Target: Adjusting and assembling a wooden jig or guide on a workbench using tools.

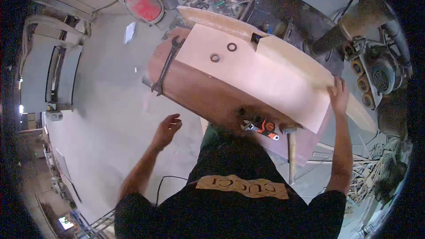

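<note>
Pale grey floor [110, 84] spreading wide, eight o'clock round to eleven. Red tank [148, 9] standing at eleven; white sheet [129, 32] flat on floor, half past ten. Grey boxy unit [64, 73] just past nine, small glaring lights [21, 108] beyond it at nine. Dark machine with round vent [380, 79] between two and three. Scrap wood strips [372, 172] heaped messily at four.

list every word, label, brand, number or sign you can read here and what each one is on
Black shirt: large dark capital letters on a tan band; readable, but not copied here.
Adjustable wrench: any marking is too small to read.
Red tank: no lettering can be made out.
White sheet on the floor: too blurred to read.
Pale board: no lettering shows.
</note>
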`<state>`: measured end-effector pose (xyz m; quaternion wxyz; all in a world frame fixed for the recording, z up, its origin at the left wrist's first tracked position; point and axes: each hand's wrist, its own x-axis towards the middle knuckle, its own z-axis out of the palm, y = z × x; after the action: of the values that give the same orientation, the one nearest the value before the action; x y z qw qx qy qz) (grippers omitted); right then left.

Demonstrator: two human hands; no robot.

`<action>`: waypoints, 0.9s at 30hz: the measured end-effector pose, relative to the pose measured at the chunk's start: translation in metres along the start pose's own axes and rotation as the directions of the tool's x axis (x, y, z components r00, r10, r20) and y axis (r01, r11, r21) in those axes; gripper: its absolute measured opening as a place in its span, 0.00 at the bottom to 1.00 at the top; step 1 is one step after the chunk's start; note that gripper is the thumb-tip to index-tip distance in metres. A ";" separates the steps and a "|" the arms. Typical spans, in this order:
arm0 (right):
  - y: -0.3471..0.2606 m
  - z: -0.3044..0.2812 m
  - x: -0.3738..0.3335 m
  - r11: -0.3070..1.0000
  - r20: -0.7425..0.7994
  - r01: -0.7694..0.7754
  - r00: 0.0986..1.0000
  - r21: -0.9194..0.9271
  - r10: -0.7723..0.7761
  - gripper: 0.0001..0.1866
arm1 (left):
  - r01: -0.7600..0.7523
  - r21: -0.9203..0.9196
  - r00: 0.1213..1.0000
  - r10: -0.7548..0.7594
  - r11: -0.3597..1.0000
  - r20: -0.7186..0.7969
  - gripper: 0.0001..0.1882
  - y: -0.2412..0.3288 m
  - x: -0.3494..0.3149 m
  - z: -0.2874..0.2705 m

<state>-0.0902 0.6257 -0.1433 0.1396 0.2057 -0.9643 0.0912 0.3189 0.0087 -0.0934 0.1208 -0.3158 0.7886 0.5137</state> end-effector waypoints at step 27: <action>-0.128 -0.071 -0.003 0.974 0.552 0.225 0.813 -0.005 -0.184 0.35 | -0.705 0.425 0.615 0.788 0.568 -0.033 0.26 0.110 0.076 0.071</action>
<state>-0.0173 0.5286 -0.0621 -0.1262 0.3205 -0.9386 -0.0210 0.1823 0.0734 -0.0836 -0.1394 0.0241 0.9371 0.3192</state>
